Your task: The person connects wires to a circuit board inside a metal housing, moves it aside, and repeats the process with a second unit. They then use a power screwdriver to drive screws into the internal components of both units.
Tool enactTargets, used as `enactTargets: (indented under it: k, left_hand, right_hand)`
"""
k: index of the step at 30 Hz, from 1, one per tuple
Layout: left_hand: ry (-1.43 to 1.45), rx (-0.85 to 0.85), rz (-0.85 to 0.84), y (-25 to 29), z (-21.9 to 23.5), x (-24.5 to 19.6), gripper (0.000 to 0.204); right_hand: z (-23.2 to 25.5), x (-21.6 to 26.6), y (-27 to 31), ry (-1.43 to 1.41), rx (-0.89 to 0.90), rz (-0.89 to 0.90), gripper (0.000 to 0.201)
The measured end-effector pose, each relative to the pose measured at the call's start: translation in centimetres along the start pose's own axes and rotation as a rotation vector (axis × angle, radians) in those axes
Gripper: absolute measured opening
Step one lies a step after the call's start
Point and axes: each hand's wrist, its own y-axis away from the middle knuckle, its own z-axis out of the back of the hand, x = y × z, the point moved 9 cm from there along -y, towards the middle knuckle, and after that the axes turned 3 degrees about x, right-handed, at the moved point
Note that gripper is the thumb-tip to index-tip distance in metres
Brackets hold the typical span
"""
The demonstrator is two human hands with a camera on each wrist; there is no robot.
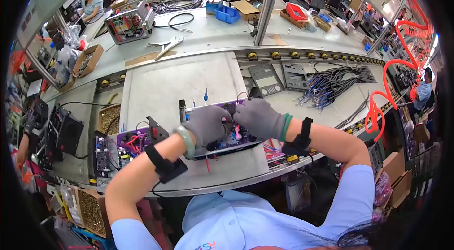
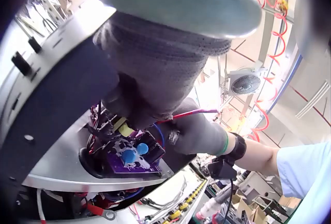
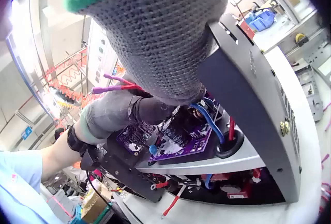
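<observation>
Both hands wear grey knitted gloves and meet over a purple circuit board (image 3: 183, 149) inside a dark metal chassis (image 3: 253, 100). My left hand (image 1: 208, 125) curls its fingers low over the board. At its fingertips, a red wire with a purple sleeve (image 2: 196, 114) sticks out. Close against it, my right hand (image 1: 260, 118) bends its fingers down among the parts; its fingertips are hidden, and I cannot tell what they hold. Blue round components (image 2: 135, 152) show on the board. A blue wire (image 3: 208, 120) runs into a black grommet (image 3: 230, 146) near the right hand.
Another open unit (image 1: 127, 143) with a purple board stands at left. To the right lie grey panels (image 1: 266, 80) and a bundle of black cables (image 1: 338, 82). Pliers (image 1: 168, 47) rest on the shelf behind. A red coiled hose (image 1: 376, 108) hangs at right.
</observation>
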Motion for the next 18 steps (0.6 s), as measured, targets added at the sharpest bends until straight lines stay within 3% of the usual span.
enactTargets:
  k: [2,3,5,6,10,12,18]
  left_hand:
    - [-0.102,0.061,0.015,-1.6,0.2,-0.6,0.019]
    - [-0.184,0.096,0.049,-0.5,1.7,0.2,0.019]
    - [0.062,0.018,0.138,-1.1,2.4,0.3,0.020]
    - [0.156,0.027,0.149,-1.7,1.4,0.4,0.021]
    - [0.341,0.007,0.165,-2.3,-0.4,2.4,0.015]
    - [0.387,0.011,0.149,-2.3,-1.2,3.0,0.017]
    - [0.555,0.007,0.130,-2.8,-2.5,4.1,0.016]
  right_hand:
    - [0.3,-2.3,0.7,-0.215,-0.006,-0.163,0.012]
    - [0.3,-0.8,-0.5,-0.264,-0.088,-0.168,0.012]
    - [2.9,-2.6,1.9,-0.633,-0.475,-0.245,0.014]
    - [2.1,-3.7,2.9,-0.834,-0.527,-0.303,0.013]
    - [2.3,-4.4,4.0,-0.842,-0.619,-0.338,0.012]
    - [1.6,-5.0,4.1,-0.987,-0.606,-0.387,0.010]
    - [2.7,-4.6,4.4,-0.979,-0.636,-0.352,0.009]
